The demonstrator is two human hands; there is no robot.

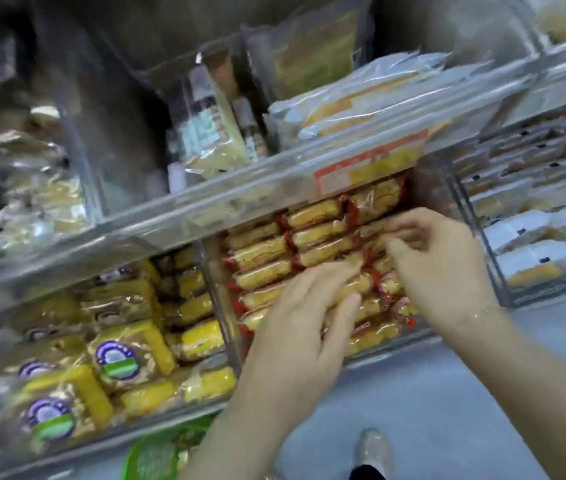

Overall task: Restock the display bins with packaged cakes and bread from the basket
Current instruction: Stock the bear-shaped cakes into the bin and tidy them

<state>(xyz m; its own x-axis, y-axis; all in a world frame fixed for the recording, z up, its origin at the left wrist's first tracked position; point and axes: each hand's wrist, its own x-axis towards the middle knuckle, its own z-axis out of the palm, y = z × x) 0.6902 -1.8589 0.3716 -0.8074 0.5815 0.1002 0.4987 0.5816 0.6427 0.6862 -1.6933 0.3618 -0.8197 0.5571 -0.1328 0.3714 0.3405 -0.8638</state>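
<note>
A clear display bin (pixel 217 282) in the lower shelf row holds stacked packaged cakes (pixel 260 252) in red-edged wrappers. My left hand (pixel 295 337) lies flat over the lower stack, its straight fingers pressing the packs. My right hand (pixel 437 258) reaches in from the right, its fingers curled and pinching one cake pack near the top right of the stack. A green basket (pixel 151 460) shows at the bottom edge, partly hidden under the shelf and my left arm.
The bin to the left holds yellow bread packs (pixel 118 362) with purple and green labels. An upper shelf carries bagged cakes (pixel 361 102) and an orange price tag (pixel 371 162). Bins at right hold white-wrapped cakes (pixel 534 237). Grey floor and a shoe (pixel 373 448) lie below.
</note>
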